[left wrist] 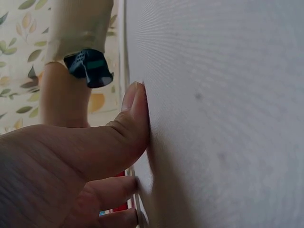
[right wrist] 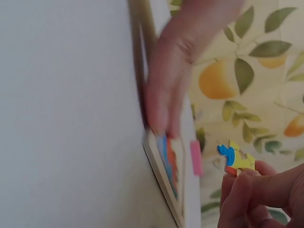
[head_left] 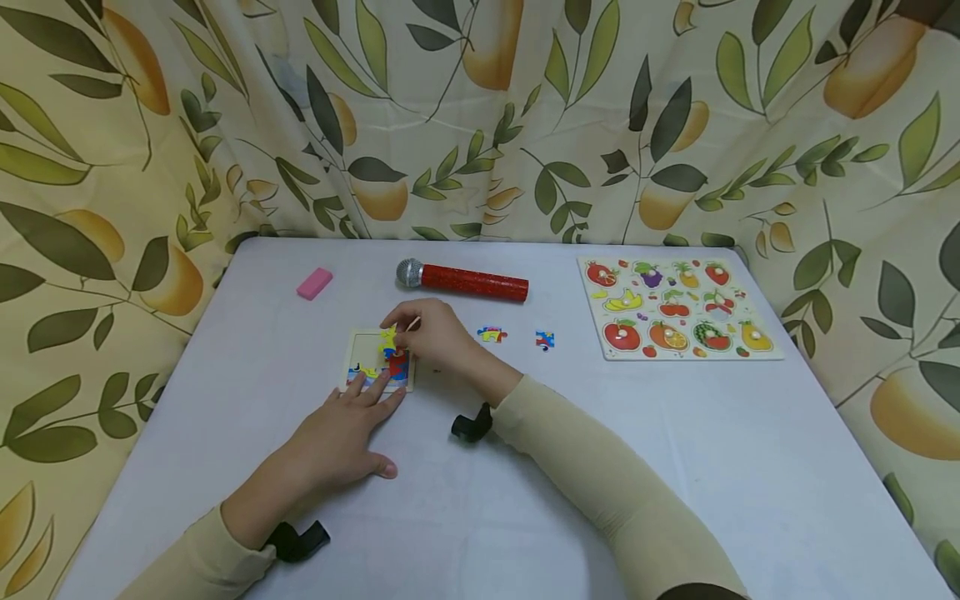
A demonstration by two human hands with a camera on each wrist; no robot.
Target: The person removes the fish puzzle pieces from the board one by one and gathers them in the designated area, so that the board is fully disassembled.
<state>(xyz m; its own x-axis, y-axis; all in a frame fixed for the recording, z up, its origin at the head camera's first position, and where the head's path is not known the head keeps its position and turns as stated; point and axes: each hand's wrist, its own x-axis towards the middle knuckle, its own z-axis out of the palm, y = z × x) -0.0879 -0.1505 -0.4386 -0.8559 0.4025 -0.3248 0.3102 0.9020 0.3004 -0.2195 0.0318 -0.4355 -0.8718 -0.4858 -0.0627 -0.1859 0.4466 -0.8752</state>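
Observation:
In the head view a small jigsaw tray (head_left: 351, 354) with a pale frame lies left of centre, its lower part filled with coloured pieces. My left hand (head_left: 341, 437) rests with outstretched fingers on its near edge, thumb spread on the table. Above the tray, my right hand (head_left: 438, 337) pinches a yellow, blue and red puzzle piece (right wrist: 240, 159) between thumb and fingers, as the right wrist view shows. Two loose puzzle pieces, one yellow and red (head_left: 492, 334) and one mostly blue (head_left: 545, 339), lie to the right of that hand.
A red microphone (head_left: 472, 282) lies behind the tray, with a pink block (head_left: 314, 283) to its left. At the back right is a fruit puzzle board (head_left: 690, 308). The white table (head_left: 525, 517) meets a patterned curtain (head_left: 480, 117) at the back.

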